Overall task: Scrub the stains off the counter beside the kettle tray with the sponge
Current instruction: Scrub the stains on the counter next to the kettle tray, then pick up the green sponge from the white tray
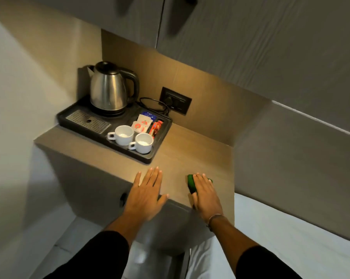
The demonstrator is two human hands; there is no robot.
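Right hand is flat on top of the green scrubbing sponge, pressing it onto the light wood-look counter near the front edge, well right of the black plastic kettle tray. Left hand rests open, fingers spread, at the counter's edge. Steel electric kettle and two white ceramic cups sit on the tray.

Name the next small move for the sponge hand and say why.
Probably push the sponge forward across the bare counter toward the tray. The right hand presses it flat at the near edge; the left hand rests flat beside it.
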